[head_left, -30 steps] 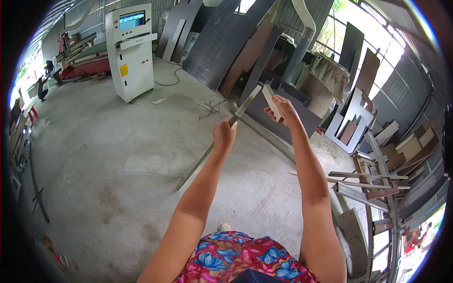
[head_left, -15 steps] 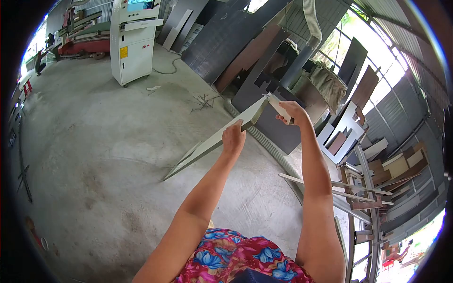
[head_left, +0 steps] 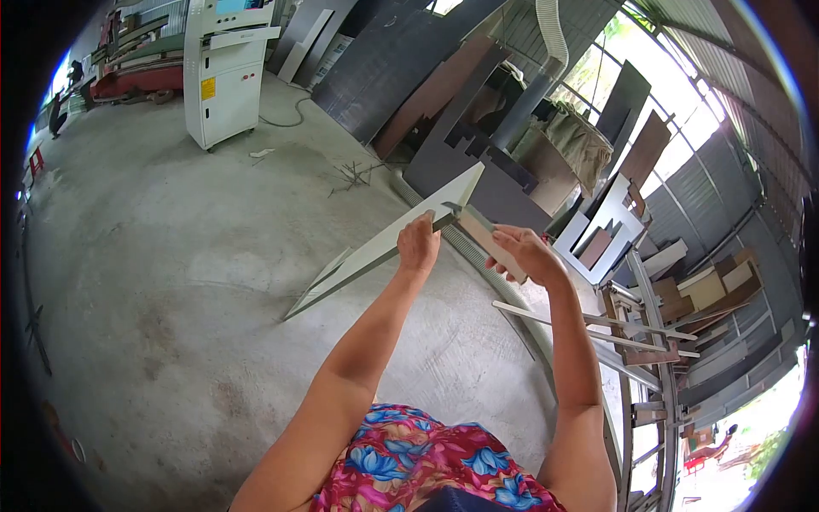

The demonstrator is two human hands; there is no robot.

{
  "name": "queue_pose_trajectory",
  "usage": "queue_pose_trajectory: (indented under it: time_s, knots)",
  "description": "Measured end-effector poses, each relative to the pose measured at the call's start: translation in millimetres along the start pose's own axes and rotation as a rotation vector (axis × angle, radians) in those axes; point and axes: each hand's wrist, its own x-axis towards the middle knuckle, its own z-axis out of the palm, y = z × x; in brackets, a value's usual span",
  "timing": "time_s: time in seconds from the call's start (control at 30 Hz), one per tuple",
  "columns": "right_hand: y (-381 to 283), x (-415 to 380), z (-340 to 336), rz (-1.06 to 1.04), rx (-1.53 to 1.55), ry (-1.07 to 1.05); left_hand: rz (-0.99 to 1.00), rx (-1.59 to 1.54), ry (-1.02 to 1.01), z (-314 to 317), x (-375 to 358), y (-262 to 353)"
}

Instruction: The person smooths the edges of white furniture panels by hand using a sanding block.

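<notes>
A long pale panel [head_left: 388,236] slants up from the floor, its lower end down on the concrete. Around its near edge, close to the upper end, my left hand [head_left: 419,243] is closed. My right hand [head_left: 526,254] grips a flat, pale rectangular block [head_left: 486,239], thumb on top and fingers curled beneath. The far end of the block overlaps the panel's near edge in this view, just right of my left hand. Its exact kind does not show.
A white control cabinet [head_left: 223,85] stands at the back left. Dark sheets [head_left: 375,72] lean along the back, by a hose [head_left: 553,38]. Thin sticks [head_left: 351,177] lie on the floor. At right stands a metal rack [head_left: 661,341] with strips sticking out.
My right hand has brought the block down and nearer to me, from the panel's upper end to beside my left hand. The left hand keeps its hold; the view has shifted slightly.
</notes>
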Motion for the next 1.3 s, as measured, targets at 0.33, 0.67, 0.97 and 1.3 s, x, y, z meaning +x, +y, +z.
queue_pose_trajectory:
  time_s: [0.33,0.67,0.97,1.3]
  knots:
    - [16,-29,-6,-0.544,-0.457,0.495,0.031,0.007,-0.033,-5,-4,3]
    - [34,37,-27,-0.848,-0.938,0.678,0.011,-0.015,0.016,-13,6,-7]
    - [37,90,-51,-0.912,-0.977,0.639,-0.036,-0.035,-0.030,-24,9,-6]
    - [60,195,-113,-0.752,-1.009,0.692,-0.051,-0.123,-0.031,-32,10,-4]
